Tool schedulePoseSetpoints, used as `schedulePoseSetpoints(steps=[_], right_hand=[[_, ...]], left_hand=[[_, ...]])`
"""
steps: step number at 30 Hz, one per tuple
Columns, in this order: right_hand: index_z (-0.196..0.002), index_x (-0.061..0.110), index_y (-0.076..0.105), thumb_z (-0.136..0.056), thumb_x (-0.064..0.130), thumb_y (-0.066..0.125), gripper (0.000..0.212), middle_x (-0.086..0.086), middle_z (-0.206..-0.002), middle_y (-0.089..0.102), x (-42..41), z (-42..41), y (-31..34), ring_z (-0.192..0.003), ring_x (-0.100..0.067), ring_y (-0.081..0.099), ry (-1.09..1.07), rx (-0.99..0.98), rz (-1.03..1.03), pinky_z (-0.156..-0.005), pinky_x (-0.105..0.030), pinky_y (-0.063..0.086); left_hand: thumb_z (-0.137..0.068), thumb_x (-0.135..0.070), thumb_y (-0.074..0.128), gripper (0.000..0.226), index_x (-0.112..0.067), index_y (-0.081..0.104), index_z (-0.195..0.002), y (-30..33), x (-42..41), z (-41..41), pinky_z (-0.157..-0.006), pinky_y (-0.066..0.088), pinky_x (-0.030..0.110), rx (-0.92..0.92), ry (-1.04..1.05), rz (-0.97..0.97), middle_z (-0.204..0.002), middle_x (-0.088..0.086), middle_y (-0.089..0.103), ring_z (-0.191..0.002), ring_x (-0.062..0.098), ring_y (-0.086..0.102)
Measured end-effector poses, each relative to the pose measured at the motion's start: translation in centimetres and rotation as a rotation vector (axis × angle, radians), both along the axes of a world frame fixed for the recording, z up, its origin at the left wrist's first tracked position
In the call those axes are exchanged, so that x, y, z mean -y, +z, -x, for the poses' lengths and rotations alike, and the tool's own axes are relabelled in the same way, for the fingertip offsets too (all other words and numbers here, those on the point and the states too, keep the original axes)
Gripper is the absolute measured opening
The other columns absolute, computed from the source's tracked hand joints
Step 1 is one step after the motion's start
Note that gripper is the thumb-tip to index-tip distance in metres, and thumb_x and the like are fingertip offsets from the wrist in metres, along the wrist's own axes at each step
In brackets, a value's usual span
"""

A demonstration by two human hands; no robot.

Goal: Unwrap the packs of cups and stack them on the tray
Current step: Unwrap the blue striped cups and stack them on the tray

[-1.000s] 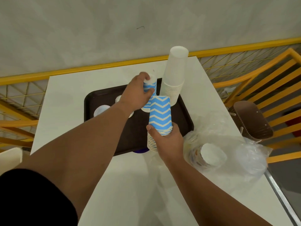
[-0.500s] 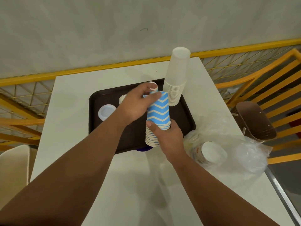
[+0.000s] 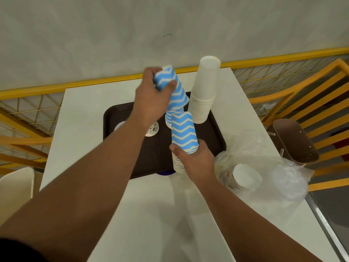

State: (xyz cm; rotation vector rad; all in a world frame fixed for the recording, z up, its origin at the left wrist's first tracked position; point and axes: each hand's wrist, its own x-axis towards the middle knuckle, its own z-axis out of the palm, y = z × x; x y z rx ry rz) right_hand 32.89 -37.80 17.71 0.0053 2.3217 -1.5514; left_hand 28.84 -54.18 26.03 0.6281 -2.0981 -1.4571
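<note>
A dark brown tray [image 3: 120, 112] lies on the white table [image 3: 79, 118]. My left hand [image 3: 151, 99] grips a single blue-and-white zigzag cup [image 3: 174, 91], raised and tilted above the tray. My right hand [image 3: 194, 159] holds a stack of the same zigzag cups [image 3: 184, 133] upright over the tray's near edge. Behind the lifted cup stands another short zigzag stack [image 3: 169, 120], mostly hidden. A tall stack of plain white cups [image 3: 204, 91] stands on the tray's right side. A printed cup [image 3: 153, 129] sits upside down on the tray.
Crumpled clear plastic wrap [image 3: 264, 167] lies at the table's right edge, with a wrapped pack of printed cups [image 3: 243, 176] in it. A brown chair [image 3: 294, 140] stands to the right. Yellow railings [image 3: 94, 86] run behind the table. A white chair [image 3: 15, 186] shows at the left.
My left hand has pulled one zigzag cup off the stack in my right hand and raised it up and back over the tray. The camera has tilted slightly.
</note>
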Motion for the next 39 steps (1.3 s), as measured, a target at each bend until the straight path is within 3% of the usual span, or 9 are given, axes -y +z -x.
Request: schedulePoseSetpoints(steps=[3, 7, 11, 16, 19, 21, 25, 34, 39], right_hand=[[-0.119, 0.021, 0.054, -0.068, 0.052, 0.081, 0.065, 0.013, -0.098, 0.062, -0.2, -0.1, -0.4, -0.082, 0.003, 0.06, -0.024, 0.019, 0.011, -0.057, -0.005, 0.042], [-0.121, 0.022, 0.053, -0.068, 0.053, 0.08, 0.067, 0.011, -0.102, 0.063, -0.1, -0.1, -0.7, -0.088, -0.002, 0.062, -0.044, 0.025, 0.012, -0.07, -0.012, 0.048], [-0.12, 0.023, 0.052, -0.068, 0.053, 0.08, 0.066, 0.012, -0.101, 0.062, -0.2, 0.0, -0.8, -0.087, -0.001, 0.062, -0.044, 0.027, 0.01, -0.071, -0.013, 0.049], [-0.119, 0.025, 0.053, -0.068, 0.055, 0.079, 0.064, 0.012, -0.102, 0.063, 0.0, 0.1, -0.8, -0.089, -0.003, 0.063, -0.029, 0.046, 0.039, -0.072, -0.013, 0.05], [-0.113, 0.024, 0.059, -0.064, 0.056, 0.081, 0.062, 0.013, -0.099, 0.067, 0.1, 0.2, -0.7, -0.088, -0.003, 0.066, -0.036, 0.077, 0.107, -0.076, -0.021, 0.055], [-0.109, 0.025, 0.063, -0.061, 0.057, 0.083, 0.061, 0.011, -0.097, 0.071, 0.1, 0.4, -0.4, -0.088, -0.004, 0.068, -0.02, 0.109, 0.166, -0.082, -0.03, 0.057], [-0.107, 0.023, 0.065, -0.053, 0.057, 0.083, 0.066, 0.009, -0.097, 0.073, 0.1, 0.5, 0.6, -0.088, -0.006, 0.07, 0.119, 0.182, 0.235, -0.087, -0.036, 0.058], [-0.1, 0.023, 0.059, -0.063, 0.049, 0.085, 0.052, 0.014, -0.087, 0.065, 0.1, 0.1, 0.6, -0.077, 0.003, 0.062, 0.124, 0.006, -0.033, -0.063, -0.009, 0.043], [-0.104, 0.021, 0.06, -0.061, 0.051, 0.086, 0.059, 0.013, -0.09, 0.066, -0.2, 0.0, 0.0, -0.077, 0.002, 0.063, 0.049, 0.038, -0.017, -0.061, -0.009, 0.044]], left_hand=[[-0.084, -0.025, 0.068, 0.037, -0.029, 0.043, -0.11, 1.0, 1.4, 2.2, -0.075, 0.055, 0.024, -0.061, -0.069, 0.147, -0.104, -0.002, 0.063, -0.086, 0.011, 0.063], [-0.083, -0.021, 0.07, 0.041, -0.017, 0.046, -0.116, -1.9, 1.4, 3.5, -0.069, 0.048, 0.019, 0.076, -0.169, 0.307, -0.103, 0.002, 0.06, -0.079, 0.013, 0.056], [-0.085, -0.018, 0.07, 0.042, -0.016, 0.047, -0.12, -5.8, 1.5, 3.1, -0.084, 0.05, 0.03, 0.285, -0.274, 0.405, -0.117, 0.009, 0.057, -0.099, 0.023, 0.059], [-0.091, -0.024, 0.066, 0.042, -0.012, 0.054, -0.129, -6.7, 1.8, 2.4, -0.108, 0.033, 0.028, 0.435, -0.315, 0.529, -0.147, 0.008, 0.041, -0.134, 0.023, 0.041], [-0.098, -0.034, 0.054, 0.027, -0.015, 0.063, -0.115, -4.3, 1.0, 1.2, -0.097, 0.044, 0.021, 0.257, -0.137, 0.405, -0.129, 0.003, 0.058, -0.114, 0.008, 0.055], [-0.091, -0.046, 0.059, 0.03, -0.022, 0.063, -0.109, -3.1, 0.3, -0.3, -0.081, 0.049, 0.021, 0.208, -0.172, 0.123, -0.11, -0.004, 0.066, -0.094, 0.003, 0.062], [-0.086, -0.037, 0.071, 0.043, -0.029, 0.054, -0.125, -3.5, -1.1, -3.3, -0.089, 0.057, 0.038, 0.303, -0.358, -0.292, -0.121, -0.001, 0.066, -0.104, 0.014, 0.068], [-0.089, -0.041, 0.068, 0.028, -0.022, 0.059, -0.107, -3.8, -2.8, -3.9, -0.082, 0.058, 0.027, 0.233, -0.06, -0.091, -0.098, -0.008, 0.069, -0.091, 0.006, 0.068], [-0.083, -0.045, 0.07, 0.025, -0.034, 0.056, -0.101, -0.9, -0.3, -0.9, -0.081, 0.057, 0.029, -0.048, 0.058, -0.051, -0.094, -0.011, 0.067, -0.084, 0.006, 0.066]])
